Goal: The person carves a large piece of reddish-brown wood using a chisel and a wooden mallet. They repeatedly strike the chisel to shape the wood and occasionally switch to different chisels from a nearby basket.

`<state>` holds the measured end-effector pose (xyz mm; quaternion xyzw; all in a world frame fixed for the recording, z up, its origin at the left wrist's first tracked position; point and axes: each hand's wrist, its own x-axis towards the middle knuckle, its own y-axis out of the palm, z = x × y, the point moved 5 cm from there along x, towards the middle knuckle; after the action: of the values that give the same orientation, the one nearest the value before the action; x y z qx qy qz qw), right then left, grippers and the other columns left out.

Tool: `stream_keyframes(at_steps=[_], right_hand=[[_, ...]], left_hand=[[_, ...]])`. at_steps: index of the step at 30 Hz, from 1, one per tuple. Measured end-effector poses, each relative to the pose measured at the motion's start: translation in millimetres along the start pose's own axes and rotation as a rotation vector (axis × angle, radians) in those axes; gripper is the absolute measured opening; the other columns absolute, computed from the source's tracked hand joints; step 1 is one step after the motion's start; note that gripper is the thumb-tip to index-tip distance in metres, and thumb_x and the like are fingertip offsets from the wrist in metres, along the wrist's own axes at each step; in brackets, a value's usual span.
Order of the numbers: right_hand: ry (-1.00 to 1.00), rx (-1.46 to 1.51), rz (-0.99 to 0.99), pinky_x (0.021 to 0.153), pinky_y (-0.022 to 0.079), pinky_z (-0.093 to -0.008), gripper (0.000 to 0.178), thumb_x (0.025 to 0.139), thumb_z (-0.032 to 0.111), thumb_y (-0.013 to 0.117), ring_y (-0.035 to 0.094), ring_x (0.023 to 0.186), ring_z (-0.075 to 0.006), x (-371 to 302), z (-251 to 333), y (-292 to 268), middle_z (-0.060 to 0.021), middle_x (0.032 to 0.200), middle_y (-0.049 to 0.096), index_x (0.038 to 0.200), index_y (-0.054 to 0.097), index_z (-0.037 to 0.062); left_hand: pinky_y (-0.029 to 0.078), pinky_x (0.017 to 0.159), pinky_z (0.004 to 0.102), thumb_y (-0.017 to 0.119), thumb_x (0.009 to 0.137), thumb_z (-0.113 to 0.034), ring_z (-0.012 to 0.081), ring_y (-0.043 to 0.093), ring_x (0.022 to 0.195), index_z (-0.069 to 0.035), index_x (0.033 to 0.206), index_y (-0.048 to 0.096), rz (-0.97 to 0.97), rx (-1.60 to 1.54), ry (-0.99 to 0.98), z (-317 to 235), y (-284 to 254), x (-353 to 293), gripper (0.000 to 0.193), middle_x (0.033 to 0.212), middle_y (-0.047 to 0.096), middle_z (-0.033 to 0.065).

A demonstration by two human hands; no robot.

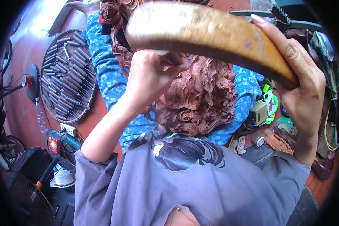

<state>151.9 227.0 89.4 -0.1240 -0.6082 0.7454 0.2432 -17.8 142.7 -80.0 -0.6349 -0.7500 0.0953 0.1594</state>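
A reddish-brown wood carving with deep swirling relief rests between my legs. My left hand is closed above it, pinching a dark, slim chisel; most of this tool is hidden by the fingers and the mallet. My right hand grips one end of a thick yellow-brown wooden mallet. Raised at a slant, the mallet spans the upper middle of the view, and its far end passes just above my left hand. Its left part is blurred and covers some of the carving.
On the tiled floor at left lies a round woven tray with many dark-handled chisels. Near it are a plastic bottle, a power strip and a fan. At right stand a small beige box, a round tin and wood pieces.
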Motion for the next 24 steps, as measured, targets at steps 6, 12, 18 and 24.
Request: stream_keyframes(at_steps=[6, 12, 18, 24], right_hand=[[0.081, 0.006, 0.156, 0.092, 0.047, -0.0296, 0.062, 0.071, -0.007, 0.067, 0.062, 0.108, -0.0240, -13.4, -22.4, 9.4, -0.0153, 0.127, 0.061, 0.132, 0.054, 0.0001], [0.245, 0.258, 0.050, 0.103, 0.043, -0.0315, 0.063, 0.074, -0.012, 0.064, 0.056, 0.121, -0.0219, -25.7, -48.1, 27.7, -0.0158, 0.135, 0.056, 0.135, 0.051, -0.0020], [0.250, 0.254, 0.092, 0.102, 0.043, -0.0306, 0.065, 0.072, -0.013, 0.065, 0.056, 0.121, -0.0213, -30.0, -48.9, 43.9, -0.0145, 0.137, 0.054, 0.135, 0.051, -0.0021], [0.188, 0.218, 0.147, 0.102, 0.042, -0.0302, 0.065, 0.072, -0.011, 0.067, 0.055, 0.122, -0.0210, -26.2, -40.6, 52.8, -0.0149, 0.137, 0.054, 0.135, 0.051, -0.0020]], left_hand=[[0.058, 0.072, 0.0295, 0.073, 0.079, 0.001, 0.0182, 0.070, 0.078, 0.001, 0.094, 0.060, -0.096, -0.236, -0.045, 6.4, -15.6, 3.4, 0.020, 0.092, 0.070, 0.0106], [0.058, 0.080, 0.0376, 0.067, 0.086, 0.000, 0.0322, 0.068, 0.095, 0.001, 0.115, 0.044, -0.392, -0.683, 0.096, 11.2, -52.1, -29.8, 0.037, 0.107, 0.064, 0.0263], [0.049, 0.098, 0.0439, 0.063, 0.082, 0.015, 0.0297, 0.063, 0.106, -0.004, 0.102, 0.047, -0.220, -0.900, -0.127, 46.0, -22.0, -49.2, 0.032, 0.109, 0.063, 0.0195], [0.051, 0.098, 0.0499, 0.071, 0.076, 0.011, 0.0281, 0.064, 0.099, 0.000, 0.088, 0.056, -0.222, -0.683, 0.042, 52.8, -9.9, -55.3, 0.022, 0.100, 0.062, 0.0159]])
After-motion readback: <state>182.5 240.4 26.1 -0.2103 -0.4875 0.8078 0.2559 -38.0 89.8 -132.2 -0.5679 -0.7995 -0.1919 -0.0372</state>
